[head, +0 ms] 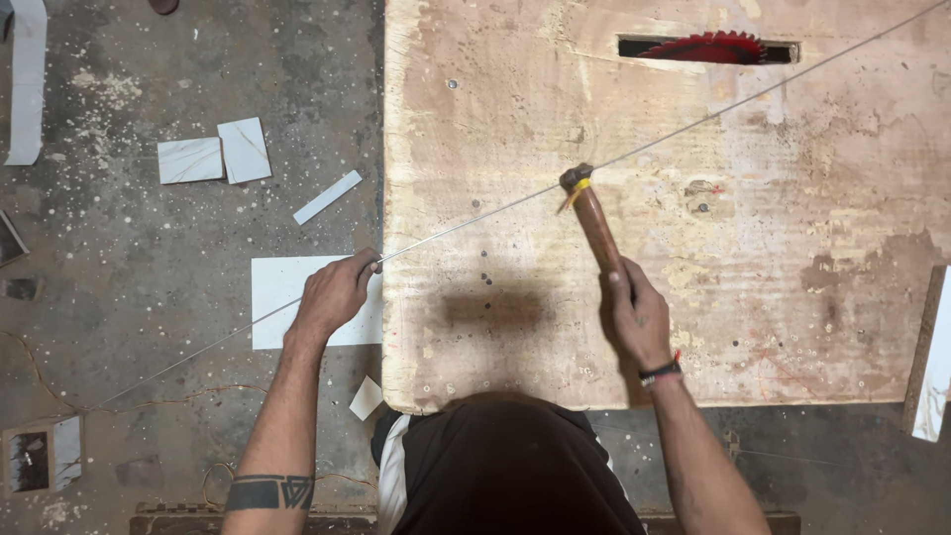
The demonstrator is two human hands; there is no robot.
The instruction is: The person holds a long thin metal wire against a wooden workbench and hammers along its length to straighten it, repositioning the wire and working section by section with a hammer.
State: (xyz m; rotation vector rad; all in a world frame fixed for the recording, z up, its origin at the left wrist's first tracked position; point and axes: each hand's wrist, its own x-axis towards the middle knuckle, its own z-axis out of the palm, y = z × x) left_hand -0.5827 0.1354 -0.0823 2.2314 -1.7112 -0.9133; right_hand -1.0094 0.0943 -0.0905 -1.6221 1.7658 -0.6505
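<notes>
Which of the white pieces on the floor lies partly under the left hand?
The big white sheet beside the table edge; the left hand overlaps it. The two small tiles and thin strip lie farther off.

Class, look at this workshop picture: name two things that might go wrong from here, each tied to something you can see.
1. The hammer in the right hand sits on the thin metal rod; the rod might spring or slip in the left hand gripping it at the table edge.
2. The red saw blade stands exposed in its slot, a likely cutting hazard if hands stray there.
</notes>
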